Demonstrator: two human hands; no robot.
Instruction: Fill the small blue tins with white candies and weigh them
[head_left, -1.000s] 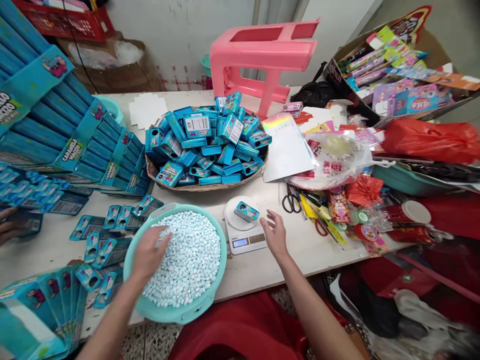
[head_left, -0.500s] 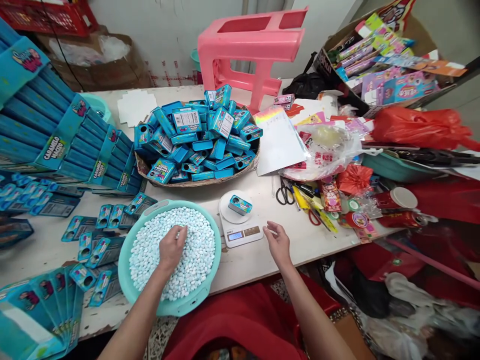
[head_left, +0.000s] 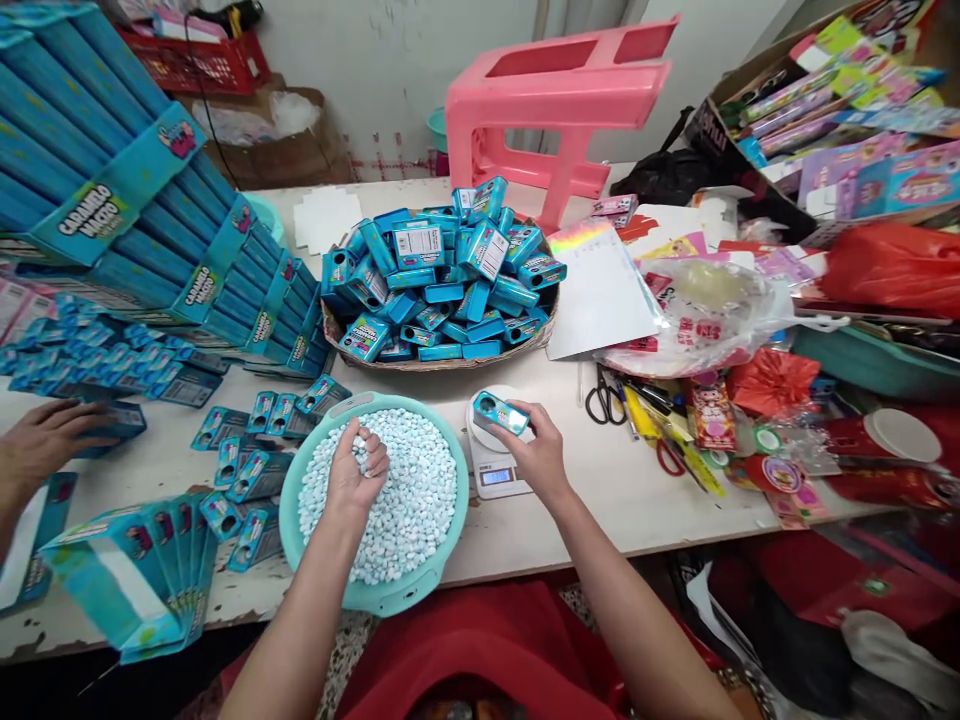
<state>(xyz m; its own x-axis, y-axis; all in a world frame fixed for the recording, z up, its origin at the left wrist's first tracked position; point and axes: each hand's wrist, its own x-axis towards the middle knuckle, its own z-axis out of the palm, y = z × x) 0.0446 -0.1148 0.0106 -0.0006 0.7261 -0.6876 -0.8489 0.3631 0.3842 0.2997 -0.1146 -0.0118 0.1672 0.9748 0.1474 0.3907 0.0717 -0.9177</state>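
Observation:
Candies show between the curled fingers of my left hand (head_left: 358, 468), which is over the teal basin (head_left: 448, 540) of pale blue and white candies (head_left: 416, 480). To the right, my right hand (head_left: 538, 445) grips the right end of a small blue box (head_left: 500, 411). That box is tilted above the round plate of a white digital scale (head_left: 499, 478), and a round dark opening shows near its left end. A blurred reading is lit on the scale's display.
Blue boxes (head_left: 442, 290) fill a cardboard tray behind the basin. More boxes and tall blue display cartons (head_left: 112, 210) stand left. Another person's hand (head_left: 52, 435) touches a blue box at far left. Scissors (head_left: 604, 398), pens and plastic bags lie right; a pink stool (head_left: 555, 100) is behind.
My right hand has moved onto the blue box and tilted it off the scale plate. My left hand has turned, showing candies in its fingers. The view has shifted left, and another person's hand has appeared.

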